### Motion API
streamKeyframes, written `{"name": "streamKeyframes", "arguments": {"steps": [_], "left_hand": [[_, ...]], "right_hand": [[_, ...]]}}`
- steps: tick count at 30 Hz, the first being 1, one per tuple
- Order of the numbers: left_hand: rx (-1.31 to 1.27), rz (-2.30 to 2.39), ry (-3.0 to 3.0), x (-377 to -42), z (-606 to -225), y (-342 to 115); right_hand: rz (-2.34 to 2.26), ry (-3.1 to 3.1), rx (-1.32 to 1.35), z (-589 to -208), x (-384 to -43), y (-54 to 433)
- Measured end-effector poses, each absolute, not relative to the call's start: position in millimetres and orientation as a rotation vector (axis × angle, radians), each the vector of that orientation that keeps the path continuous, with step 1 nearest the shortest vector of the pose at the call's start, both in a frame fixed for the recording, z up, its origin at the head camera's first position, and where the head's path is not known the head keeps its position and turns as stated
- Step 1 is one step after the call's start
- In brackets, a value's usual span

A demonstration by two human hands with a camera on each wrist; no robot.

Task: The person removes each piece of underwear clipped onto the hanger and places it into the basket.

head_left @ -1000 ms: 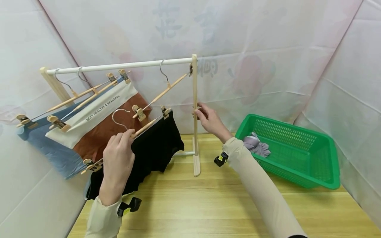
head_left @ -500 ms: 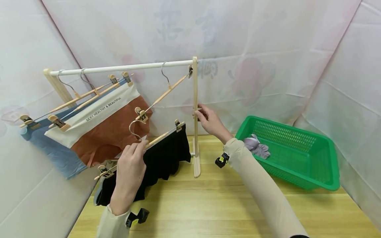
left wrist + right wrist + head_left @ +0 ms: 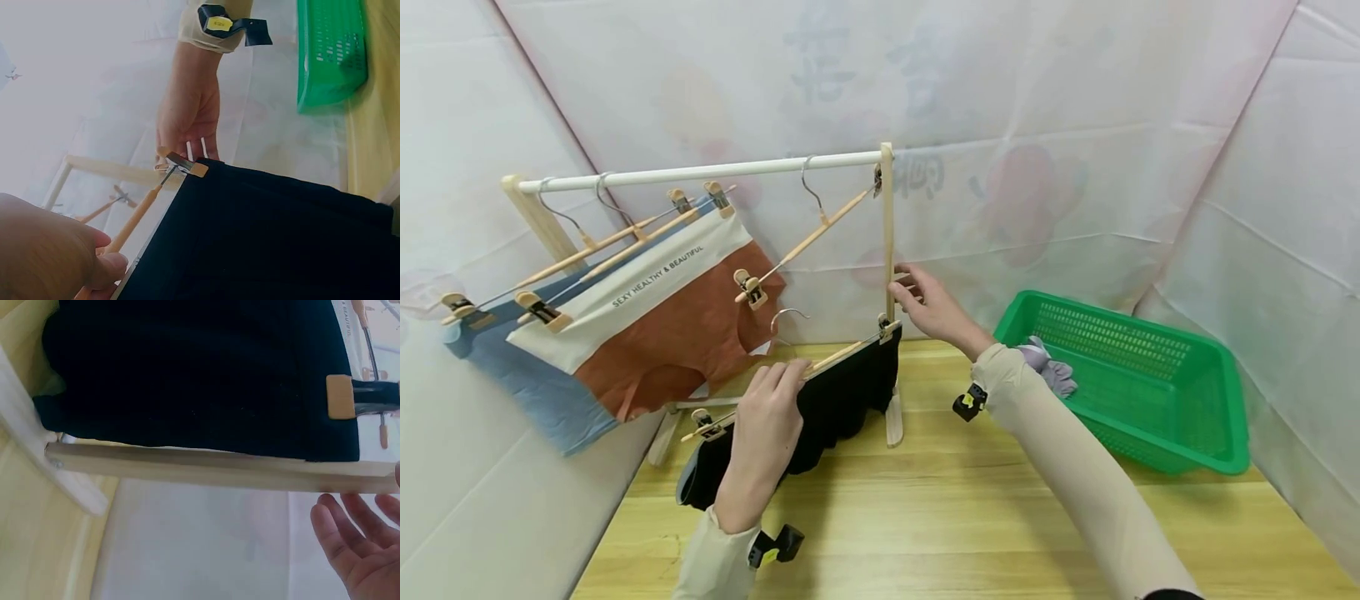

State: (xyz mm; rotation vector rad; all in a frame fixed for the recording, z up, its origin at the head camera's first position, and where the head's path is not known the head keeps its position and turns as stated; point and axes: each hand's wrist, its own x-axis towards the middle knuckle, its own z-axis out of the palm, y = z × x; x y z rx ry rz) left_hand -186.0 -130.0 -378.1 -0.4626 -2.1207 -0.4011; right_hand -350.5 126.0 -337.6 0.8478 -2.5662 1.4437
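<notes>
My left hand (image 3: 766, 433) grips a wooden clip hanger (image 3: 842, 357) by the middle of its bar, below the metal hook. From its two clips hangs a black cloth garment (image 3: 842, 417), in front of the wooden rack and low over the table. In the left wrist view the thumb and fingers pinch the hanger bar. My right hand (image 3: 936, 308) is at the rack's right post (image 3: 887, 233). Its loosely bent fingers (image 3: 356, 528) lie right beside the post in the right wrist view, holding nothing.
On the white rail (image 3: 737, 168) hang a bare clip hanger (image 3: 820, 237), rust-and-white underpants (image 3: 677, 350) and a blue garment (image 3: 542, 400) behind them. A green basket (image 3: 1236, 400) with a crumpled lilac cloth (image 3: 1060, 377) stands at the right. Cloth walls enclose the wooden table (image 3: 925, 517).
My left hand has carried the hanger and black garment rightward and down, away from the hung garments. My right hand's fingers have loosened from around the post and shifted slightly right.
</notes>
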Motion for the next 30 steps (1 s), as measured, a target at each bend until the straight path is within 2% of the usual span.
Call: {"name": "streamKeyframes", "arguments": {"steps": [15,30], "left_hand": [[-0.600,-0.403,-2.180,-198.6,-358.2,-95.7],[-0.660,-0.247,-2.184,-221.2,-352.3,-76.0]], "right_hand": [[1.147,-2.764,0.973,-315.8,-327.2,179.9],[0.994,-2.716,1.131,-321.1,-308.5,225.3]]}}
